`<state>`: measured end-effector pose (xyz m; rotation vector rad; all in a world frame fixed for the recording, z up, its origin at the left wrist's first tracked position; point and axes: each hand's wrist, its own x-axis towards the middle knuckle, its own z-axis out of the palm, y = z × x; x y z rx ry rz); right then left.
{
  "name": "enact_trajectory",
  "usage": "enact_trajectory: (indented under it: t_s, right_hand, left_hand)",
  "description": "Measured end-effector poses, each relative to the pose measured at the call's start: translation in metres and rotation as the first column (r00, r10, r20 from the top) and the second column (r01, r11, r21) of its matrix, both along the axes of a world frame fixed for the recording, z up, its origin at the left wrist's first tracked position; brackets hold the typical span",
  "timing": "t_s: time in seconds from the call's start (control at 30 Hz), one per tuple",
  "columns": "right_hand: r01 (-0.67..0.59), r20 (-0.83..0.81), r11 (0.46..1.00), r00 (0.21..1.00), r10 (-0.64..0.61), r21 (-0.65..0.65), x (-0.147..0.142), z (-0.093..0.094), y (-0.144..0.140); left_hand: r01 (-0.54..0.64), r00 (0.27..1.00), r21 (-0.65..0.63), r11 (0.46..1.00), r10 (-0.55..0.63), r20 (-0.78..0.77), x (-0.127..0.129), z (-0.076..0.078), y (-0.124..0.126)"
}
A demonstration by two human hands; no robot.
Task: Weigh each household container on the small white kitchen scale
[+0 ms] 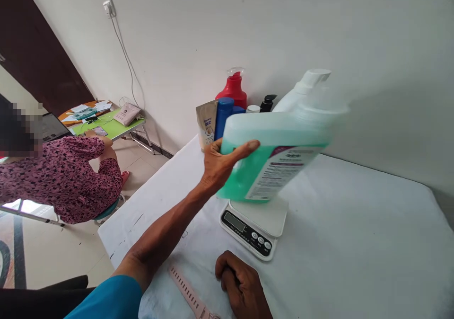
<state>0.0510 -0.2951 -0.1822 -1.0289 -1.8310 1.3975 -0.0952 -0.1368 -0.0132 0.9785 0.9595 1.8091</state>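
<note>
My left hand (220,165) grips the near left side of a large clear jug of green liquid (241,167), its thumb across the front. The jug is tilted and a little blurred, with a white and purple label facing me. Its base overlaps the platform of a white kitchen scale (280,219); whether they touch, I cannot tell. The scale's display looks blank. Near the front edge my right hand (243,281) rests on the table with fingers curled in, nothing visible in it. A pink watch strap (187,288) lies to its left.
Against the wall stand a beige tube (206,122), a blue bottle (222,115), a red bottle (234,89), a black pump top (268,102) and a white pump bottle (301,89). A white cloth covers the table (354,243). Left, a person (81,177) sits by a green table (122,128).
</note>
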Motion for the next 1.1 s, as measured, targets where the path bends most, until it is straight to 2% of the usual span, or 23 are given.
enact_trajectory:
  t_s: [0.27,0.47,0.6,0.77,0.93,1.1]
  right_hand:
    - [-0.020,-0.056,0.998,0.998,0.016,-0.068,-0.001,-0.002,0.000]
    - [-0.007,-0.043,0.999,0.999,0.005,-0.040,-0.001,-0.003,0.001]
    - [-0.007,-0.040,0.999,0.999,0.006,-0.034,-0.001,-0.003,0.002]
    - [0.010,-0.030,0.999,0.999,-0.011,-0.052,-0.002,0.009,0.001]
    - [0.027,0.002,0.996,1.000,-0.027,-0.080,-0.003,0.018,-0.001]
    - [0.004,-0.014,0.999,1.000,-0.005,-0.032,-0.004,0.019,0.004]
  left_hand:
    - [-0.263,0.958,0.122,0.957,0.274,-0.082,-0.048,0.000,0.025]
    - [-0.356,0.928,0.053,0.933,0.360,-0.100,-0.063,-0.022,0.041]
    - [-0.366,0.928,0.061,0.929,0.369,-0.059,-0.064,-0.035,0.050]
    - [-0.370,0.927,0.082,0.925,0.374,-0.031,-0.056,-0.036,0.060]
    - [-0.371,0.921,0.106,0.923,0.380,-0.089,-0.050,-0.039,0.068]
    - [-0.357,0.910,0.147,0.922,0.379,-0.170,-0.057,-0.042,0.071]
